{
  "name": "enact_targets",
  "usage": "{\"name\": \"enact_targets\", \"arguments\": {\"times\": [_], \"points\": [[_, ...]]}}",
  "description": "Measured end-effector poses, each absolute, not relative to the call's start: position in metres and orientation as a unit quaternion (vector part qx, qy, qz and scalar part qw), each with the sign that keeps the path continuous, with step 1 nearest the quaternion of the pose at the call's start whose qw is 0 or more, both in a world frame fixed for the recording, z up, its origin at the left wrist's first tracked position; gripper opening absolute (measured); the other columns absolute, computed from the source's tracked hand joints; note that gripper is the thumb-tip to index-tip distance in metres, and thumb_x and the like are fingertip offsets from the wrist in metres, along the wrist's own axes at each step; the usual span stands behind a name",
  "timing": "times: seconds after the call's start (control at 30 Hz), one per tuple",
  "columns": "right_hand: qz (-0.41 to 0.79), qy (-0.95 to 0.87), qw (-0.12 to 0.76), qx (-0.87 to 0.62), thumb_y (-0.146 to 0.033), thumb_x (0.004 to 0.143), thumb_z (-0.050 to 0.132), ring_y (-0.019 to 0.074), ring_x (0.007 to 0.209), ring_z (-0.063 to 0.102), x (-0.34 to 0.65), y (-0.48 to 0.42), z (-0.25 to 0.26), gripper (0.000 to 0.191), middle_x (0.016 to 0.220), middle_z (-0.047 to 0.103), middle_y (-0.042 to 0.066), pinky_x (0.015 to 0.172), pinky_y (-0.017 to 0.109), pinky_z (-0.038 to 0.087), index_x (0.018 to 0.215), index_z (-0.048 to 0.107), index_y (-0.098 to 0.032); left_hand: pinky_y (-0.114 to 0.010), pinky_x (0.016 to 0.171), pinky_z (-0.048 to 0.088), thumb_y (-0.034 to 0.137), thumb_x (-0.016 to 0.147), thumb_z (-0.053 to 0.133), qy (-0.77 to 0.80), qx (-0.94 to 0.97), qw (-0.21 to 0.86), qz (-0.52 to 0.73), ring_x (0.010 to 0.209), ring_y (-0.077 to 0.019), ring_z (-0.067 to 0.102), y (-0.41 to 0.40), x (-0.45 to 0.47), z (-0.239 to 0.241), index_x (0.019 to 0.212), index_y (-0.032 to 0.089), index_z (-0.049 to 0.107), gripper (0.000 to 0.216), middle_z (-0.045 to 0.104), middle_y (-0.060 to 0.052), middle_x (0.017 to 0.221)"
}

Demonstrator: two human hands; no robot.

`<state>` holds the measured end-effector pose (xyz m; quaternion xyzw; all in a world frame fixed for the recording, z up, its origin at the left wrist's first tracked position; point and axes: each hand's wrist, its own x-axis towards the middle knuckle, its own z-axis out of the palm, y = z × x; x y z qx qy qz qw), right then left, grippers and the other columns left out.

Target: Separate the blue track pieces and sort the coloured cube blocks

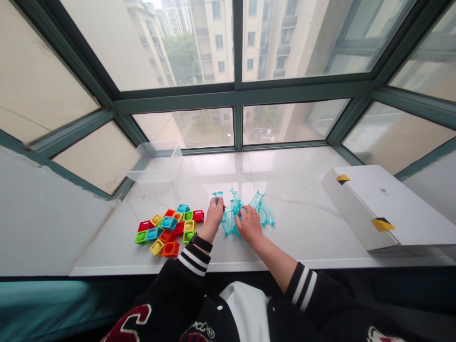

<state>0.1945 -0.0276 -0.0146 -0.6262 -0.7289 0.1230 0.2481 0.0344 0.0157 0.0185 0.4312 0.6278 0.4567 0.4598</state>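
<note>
My left hand (215, 213) is closed on a small clear-blue plastic track piece (217, 194), held just left of a group of similar translucent blue track pieces (231, 223). Over that group lies my right hand (249, 222), its fingers bent down onto the pieces; whether it grips one is hidden. A curved blue track piece (268, 214) sticks out beyond the right hand. To the left of my hands rests a loose heap of red, yellow, green, orange and blue blocks (168, 223), some with round hollows.
A clear plastic bin (156, 164) stands at the back left by the window. On the right lies a large white box (388, 204) with yellow-and-black tape. The white sill (302, 190) ends at a front edge near my body, and window frames (285, 90) enclose it.
</note>
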Motion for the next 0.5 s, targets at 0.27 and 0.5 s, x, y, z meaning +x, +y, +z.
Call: {"name": "enact_targets", "arguments": {"times": [0.27, 0.5], "points": [[0.075, -0.699, 0.295, -0.647, -0.030, 0.092, 0.066, 0.0335, 0.119, 0.053, 0.190, 0.003, -0.016, 0.025, 0.122, 0.061, 0.015, 0.102, 0.048, 0.045, 0.114, 0.062, -0.020, -0.038, 0.106, 0.046, 0.045, 0.090, 0.067, 0.627, 0.526, 0.384, 0.427, 0.113, -0.0259, 0.063, 0.019, 0.036, 0.004, 0.085, 0.019, 0.071, 0.027, 0.071, -0.008, 0.104], [0.196, -0.683, 0.386, -0.588, -0.026, 0.085, 0.062, 0.0299, 0.124, 0.059, 0.214, 0.039, -0.021, 0.040, 0.126, 0.065, 0.012, 0.111, 0.046, 0.047, 0.125, 0.060, -0.021, -0.042, 0.110, 0.049, 0.045, 0.095, 0.061, 0.599, 0.569, 0.403, 0.394, 0.119, -0.0285, 0.069, 0.020, 0.045, -0.009, 0.100, 0.021, 0.082, 0.032, 0.080, -0.009, 0.115]]}}
